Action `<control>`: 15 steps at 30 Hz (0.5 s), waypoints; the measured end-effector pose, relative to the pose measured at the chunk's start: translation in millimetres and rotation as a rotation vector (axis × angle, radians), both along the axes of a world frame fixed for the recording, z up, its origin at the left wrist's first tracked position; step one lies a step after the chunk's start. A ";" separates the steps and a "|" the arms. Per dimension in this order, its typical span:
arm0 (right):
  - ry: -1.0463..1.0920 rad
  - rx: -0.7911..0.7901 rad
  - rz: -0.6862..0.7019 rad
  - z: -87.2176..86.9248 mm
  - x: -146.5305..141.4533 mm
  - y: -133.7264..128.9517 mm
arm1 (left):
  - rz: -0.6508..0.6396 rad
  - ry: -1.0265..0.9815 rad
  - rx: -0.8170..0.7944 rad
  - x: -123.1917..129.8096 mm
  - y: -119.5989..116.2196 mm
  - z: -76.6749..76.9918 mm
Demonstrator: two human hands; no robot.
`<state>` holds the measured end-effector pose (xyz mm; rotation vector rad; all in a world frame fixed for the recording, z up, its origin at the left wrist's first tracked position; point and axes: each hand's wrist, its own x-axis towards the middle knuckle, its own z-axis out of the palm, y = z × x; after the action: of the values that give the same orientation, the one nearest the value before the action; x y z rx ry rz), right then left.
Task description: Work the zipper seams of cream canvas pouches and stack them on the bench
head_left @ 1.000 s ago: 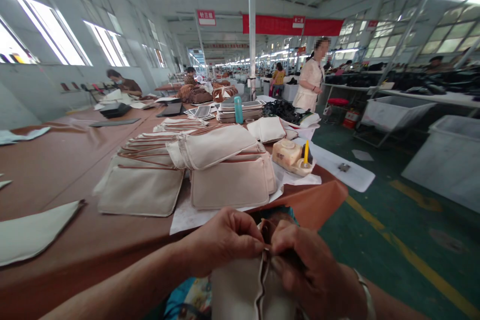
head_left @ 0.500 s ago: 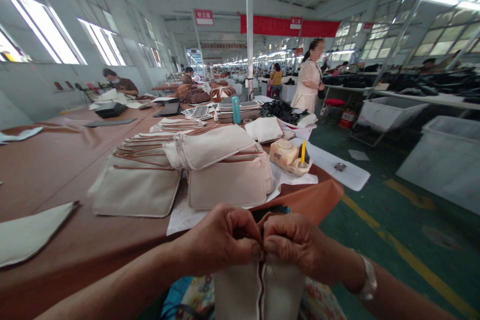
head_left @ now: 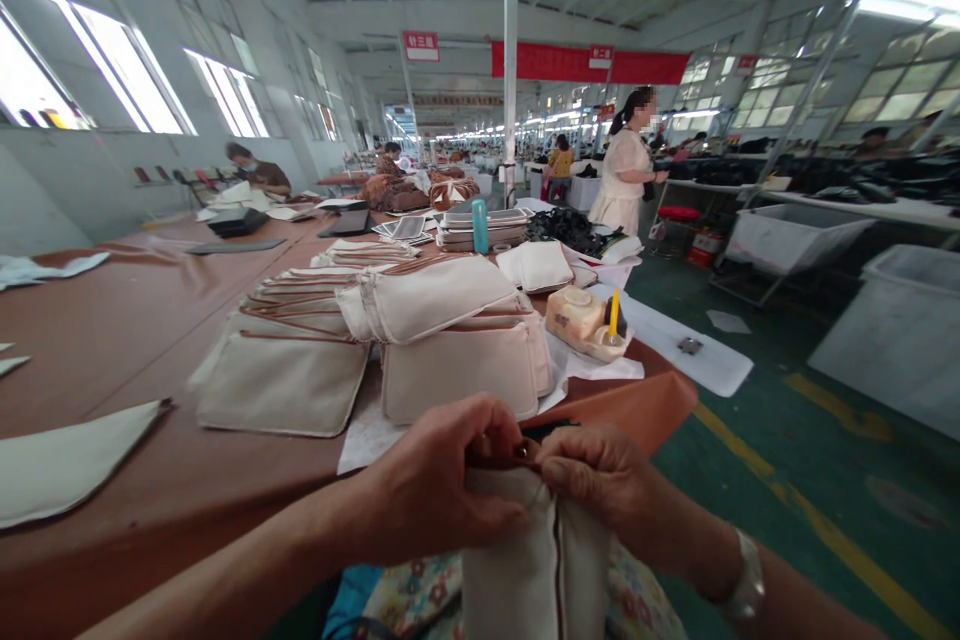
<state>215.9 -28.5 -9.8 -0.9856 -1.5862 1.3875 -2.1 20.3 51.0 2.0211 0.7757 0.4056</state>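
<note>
1. Turquoise bottle (head_left: 480, 226), upright on the brown tabletop (head_left: 165, 320).
2. Right of the bottle, tangled black strips (head_left: 564, 232).
3. Behind the bottle, a whitish pole (head_left: 511, 70).
4. Far right of the bottle, a red stool (head_left: 677, 213).

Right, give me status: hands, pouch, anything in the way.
Left fingers gripping pouch; right fingers pinching its top edge. Dark seam showing. Stacked pouches on table ahead, nothing seen blocking.

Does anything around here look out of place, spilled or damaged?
Two mild things. A flat, pale, four-sided sheet lies by itself on the green floor, perhaps dropped. And the brown, leather-like table covering juts out loosely at the near right corner, so it looks askew. No clear spill or damage shows.
</note>
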 end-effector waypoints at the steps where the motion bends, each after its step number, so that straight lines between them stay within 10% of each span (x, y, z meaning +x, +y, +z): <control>1: 0.035 -0.014 -0.013 -2.4 0.3 0.6 | 0.001 -0.025 0.080 -3.3 0.5 2.1; 9: 0.268 -0.200 -0.038 -17.3 -3.3 1.1 | -0.071 0.052 0.787 -7.5 0.8 -13.2; 15: 0.283 -0.233 -0.036 -17.9 -5.6 1.8 | -0.061 0.214 1.026 -2.6 -1.5 -28.3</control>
<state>210.3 -26.7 -27.7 -0.8999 -1.2137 1.6332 -4.6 18.8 22.7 3.0742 0.6872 0.6400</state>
